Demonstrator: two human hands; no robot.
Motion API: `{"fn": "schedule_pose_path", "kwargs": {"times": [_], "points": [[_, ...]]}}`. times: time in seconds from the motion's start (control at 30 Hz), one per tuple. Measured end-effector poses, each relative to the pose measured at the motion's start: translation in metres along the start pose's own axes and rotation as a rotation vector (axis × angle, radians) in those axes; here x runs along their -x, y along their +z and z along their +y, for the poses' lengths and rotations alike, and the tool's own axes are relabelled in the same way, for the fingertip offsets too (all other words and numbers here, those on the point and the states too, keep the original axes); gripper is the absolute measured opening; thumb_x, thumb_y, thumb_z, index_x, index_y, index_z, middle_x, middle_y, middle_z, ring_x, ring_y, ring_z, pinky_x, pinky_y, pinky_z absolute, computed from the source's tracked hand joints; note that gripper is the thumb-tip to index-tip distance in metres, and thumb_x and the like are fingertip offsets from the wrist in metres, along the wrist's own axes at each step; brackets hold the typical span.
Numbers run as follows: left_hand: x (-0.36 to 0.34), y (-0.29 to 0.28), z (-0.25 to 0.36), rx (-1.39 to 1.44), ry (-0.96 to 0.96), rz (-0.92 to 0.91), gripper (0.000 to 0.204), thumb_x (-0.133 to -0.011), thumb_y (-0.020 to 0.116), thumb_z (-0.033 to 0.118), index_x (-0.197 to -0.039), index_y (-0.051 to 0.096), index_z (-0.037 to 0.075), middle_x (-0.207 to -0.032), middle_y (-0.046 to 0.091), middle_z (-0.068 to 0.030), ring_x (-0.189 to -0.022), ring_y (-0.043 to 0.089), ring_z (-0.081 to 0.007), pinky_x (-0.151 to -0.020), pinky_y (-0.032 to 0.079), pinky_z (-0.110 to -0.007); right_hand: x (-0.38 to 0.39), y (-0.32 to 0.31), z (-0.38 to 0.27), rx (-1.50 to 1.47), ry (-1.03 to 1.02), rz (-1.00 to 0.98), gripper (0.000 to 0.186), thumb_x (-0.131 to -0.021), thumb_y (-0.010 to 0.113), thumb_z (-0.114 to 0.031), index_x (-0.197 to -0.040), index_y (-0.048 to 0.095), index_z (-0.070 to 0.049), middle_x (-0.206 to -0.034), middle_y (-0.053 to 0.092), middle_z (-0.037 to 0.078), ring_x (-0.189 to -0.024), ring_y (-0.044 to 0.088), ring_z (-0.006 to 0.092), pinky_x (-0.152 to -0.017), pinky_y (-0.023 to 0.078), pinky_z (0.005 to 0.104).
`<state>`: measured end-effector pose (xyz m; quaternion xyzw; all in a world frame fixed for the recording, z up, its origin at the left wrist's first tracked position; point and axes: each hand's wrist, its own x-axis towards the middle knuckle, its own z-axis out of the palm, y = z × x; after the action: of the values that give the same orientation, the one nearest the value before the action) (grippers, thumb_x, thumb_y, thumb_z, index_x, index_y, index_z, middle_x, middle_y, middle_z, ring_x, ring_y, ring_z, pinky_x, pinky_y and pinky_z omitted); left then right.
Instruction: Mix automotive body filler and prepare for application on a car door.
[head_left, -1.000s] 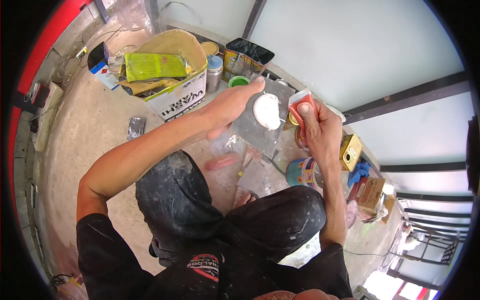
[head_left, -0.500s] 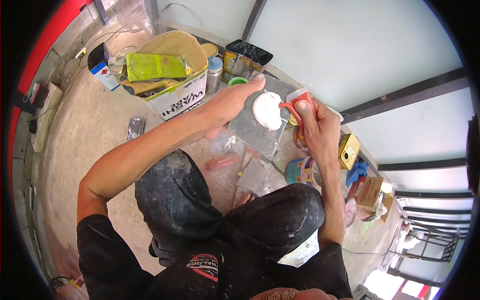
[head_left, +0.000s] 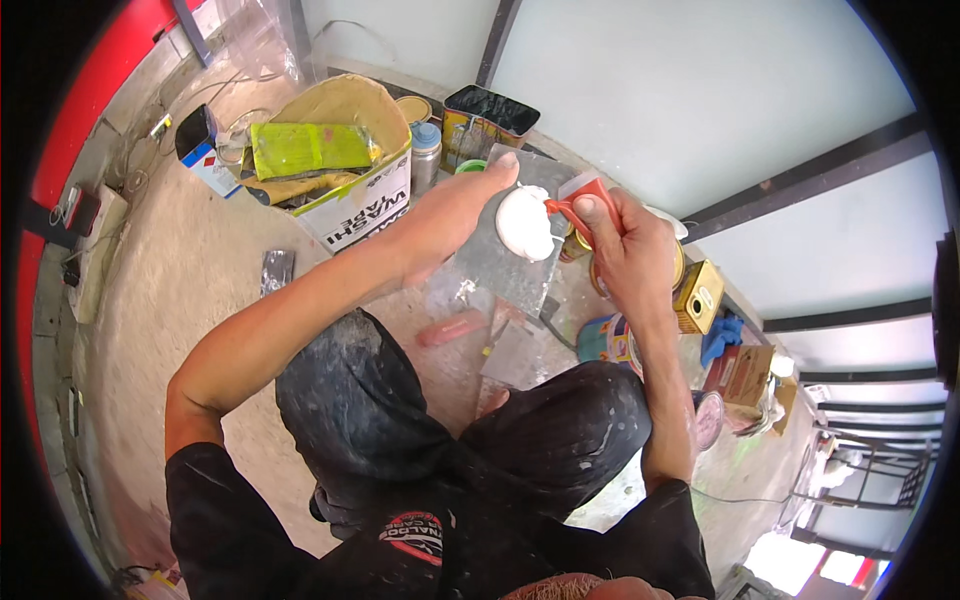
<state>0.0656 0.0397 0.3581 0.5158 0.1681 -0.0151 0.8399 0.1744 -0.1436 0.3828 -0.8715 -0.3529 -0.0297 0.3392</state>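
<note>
Your right hand (head_left: 635,250), right of the upper centre, pinches a red tube (head_left: 597,203) between thumb and fingers, its narrow end at the right edge of the white paste (head_left: 525,225). Your left hand (head_left: 455,215) grips the grey board (head_left: 520,285) under that paste, thumb on top, fingers mostly hidden. Beyond, a cardboard box (head_left: 375,108) stands upper left, a gold tin (head_left: 698,298) at right.

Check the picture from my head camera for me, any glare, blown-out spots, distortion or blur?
Head view: fisheye distortion with black corners, the red band at left curving along the rim; head view: a bright patch at lower right burnt out to white; head view: the white paste pale with little texture; head view: left hand and right hand fairly sharp.
</note>
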Motion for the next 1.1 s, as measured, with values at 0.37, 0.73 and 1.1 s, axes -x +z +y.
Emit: {"fn": "schedule_pose_path", "kwargs": {"times": [0.37,0.73,1.1], "points": [[-0.010,-0.014,-0.008,-0.374,0.203,0.015,0.064,-0.104,0.036,0.054,-0.103,0.066,-0.002,-0.099,0.064,-0.0065,-0.091,0.056,-0.0118,-0.083,0.044,-0.028,-0.003,0.003,0.005,0.125,-0.105,0.086,0.041,-0.091,0.066,-0.043,-0.074,0.060,-0.006,-0.055,0.055,0.013,-0.048,0.055,0.0327,-0.048,0.042,0.0409],[-0.006,-0.020,0.009,0.220,0.138,0.132,0.057,-0.102,0.043,0.050,-0.133,0.052,0.003,-0.123,0.064,-0.0090,-0.109,0.064,-0.0191,-0.098,0.050,-0.036,-0.008,0.005,0.054,-0.722,0.443,0.070,0.049,-0.100,0.051,-0.051,-0.080,0.059,-0.007,-0.057,0.054,0.000,-0.041,0.050,0.0073,-0.037,0.037,0.0225],[-0.005,-0.028,0.019,0.295,0.215,-0.003,0.056,-0.100,0.047,0.050,-0.134,0.050,0.004,-0.125,0.063,-0.0115,-0.110,0.064,-0.0224,-0.097,0.052,-0.039,0.070,0.105,0.232,-0.819,0.598,0.114,0.015,-0.095,0.054,-0.008,-0.109,0.055,-0.005,-0.075,0.059,0.003,-0.056,0.058,0.0136,-0.050,0.049,0.0296]]}}
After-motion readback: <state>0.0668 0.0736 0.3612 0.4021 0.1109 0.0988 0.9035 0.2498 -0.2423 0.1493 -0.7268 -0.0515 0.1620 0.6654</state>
